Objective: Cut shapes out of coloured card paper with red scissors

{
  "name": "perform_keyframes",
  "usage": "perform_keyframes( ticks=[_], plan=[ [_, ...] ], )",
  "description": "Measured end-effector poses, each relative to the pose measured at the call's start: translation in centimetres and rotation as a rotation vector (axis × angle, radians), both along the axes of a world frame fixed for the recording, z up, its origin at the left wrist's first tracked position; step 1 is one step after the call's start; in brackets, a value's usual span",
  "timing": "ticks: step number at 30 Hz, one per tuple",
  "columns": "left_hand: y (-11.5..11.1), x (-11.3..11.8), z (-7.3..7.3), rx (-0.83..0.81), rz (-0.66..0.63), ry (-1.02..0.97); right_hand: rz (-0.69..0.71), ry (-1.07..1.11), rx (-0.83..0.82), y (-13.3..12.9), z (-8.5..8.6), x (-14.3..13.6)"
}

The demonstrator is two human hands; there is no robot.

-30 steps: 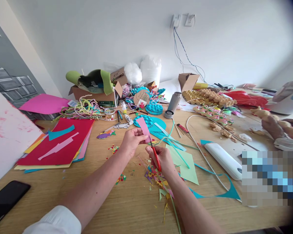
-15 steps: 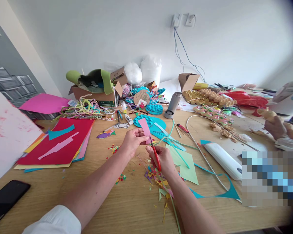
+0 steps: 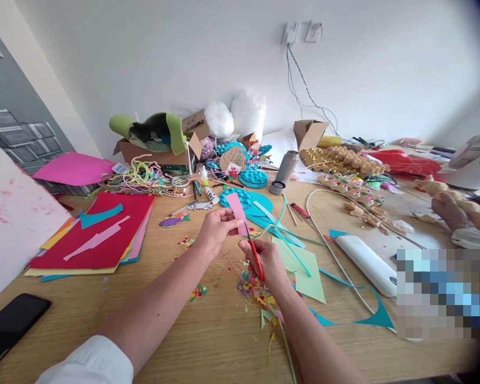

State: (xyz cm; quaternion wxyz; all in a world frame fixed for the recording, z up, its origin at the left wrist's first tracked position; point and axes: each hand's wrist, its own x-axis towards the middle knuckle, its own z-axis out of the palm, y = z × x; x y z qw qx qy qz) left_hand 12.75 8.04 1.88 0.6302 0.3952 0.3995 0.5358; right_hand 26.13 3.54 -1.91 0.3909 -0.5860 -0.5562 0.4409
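A strip of pink paper (image 3: 236,206) is pinched between the thumb and fingers of my left hand (image 3: 220,230), held up above the table. My right hand (image 3: 265,261) is closed round the red handles of a pair of scissors (image 3: 256,260). The blades point up and away from me, at the lower edge of the pink strip. Small coloured paper scraps (image 3: 254,288) lie on the table beneath my hands. Just right of my right hand lies a pale green sheet (image 3: 304,272).
On the left lie a red sheet (image 3: 104,234) on stacked coloured paper and a black phone (image 3: 18,325). A grey flask (image 3: 286,169) stands beyond my hands. To the right are a white cable, a white device (image 3: 364,264) and a co-worker's hand (image 3: 450,212) with an egg-carton piece.
My hands and the scissors stay nearly in place, with the pink paper barely shifted at the blades. At the right, the co-worker's hand and carton piece have moved slightly left.
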Motion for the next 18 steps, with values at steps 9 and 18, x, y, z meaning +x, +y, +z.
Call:
perform_keyframes(
  ticks=[9,18],
  plan=[
    [0.07,0.05,-0.07,0.004,0.018,0.006,0.035,-0.011,0.003,0.18,-0.67,0.15],
    [-0.03,0.27,-0.15,0.0,0.014,0.009,0.026,-0.01,0.005,0.31,-0.69,0.19]
  ],
)
